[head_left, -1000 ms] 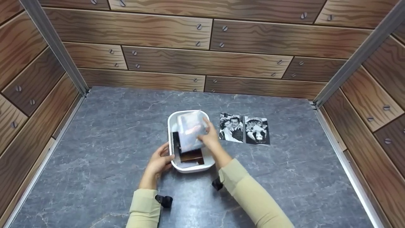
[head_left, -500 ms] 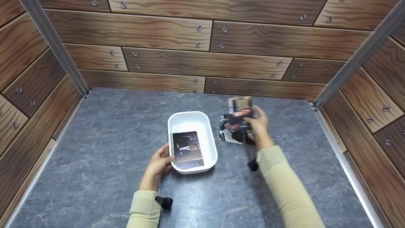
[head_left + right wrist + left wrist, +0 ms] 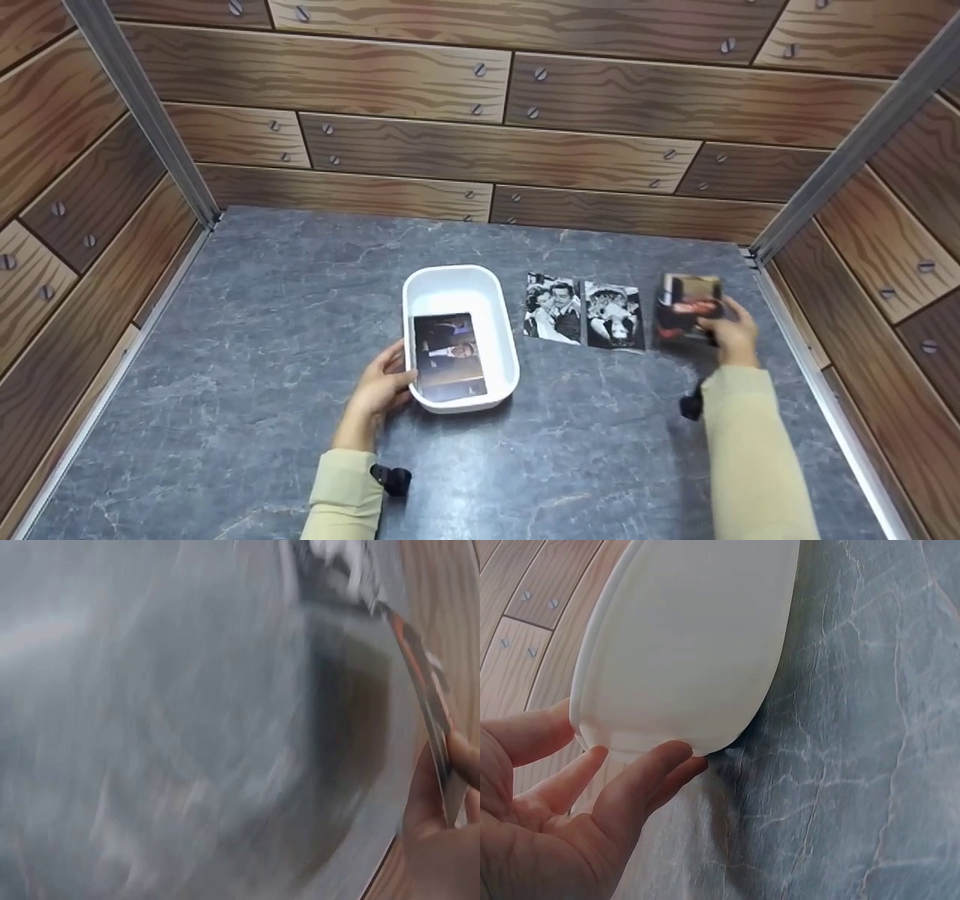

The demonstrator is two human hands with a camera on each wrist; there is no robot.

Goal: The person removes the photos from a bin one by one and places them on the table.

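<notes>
You face wood-patterned panels (image 3: 405, 82) with slotted screw heads (image 3: 540, 74) across the top of the frame; a grey post (image 3: 142, 112) at upper left; a matching post (image 3: 862, 145) at upper right; pale-veined grey surface (image 3: 225, 337) below.

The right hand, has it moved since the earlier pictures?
Yes. In the head view, the right hand has gone from over the white tub to the right, past both black-and-white photos, holding a colour photo.

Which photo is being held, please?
The colour photo in the right hand; two monochrome photos lie on the table, another photo in the white tub.
</notes>
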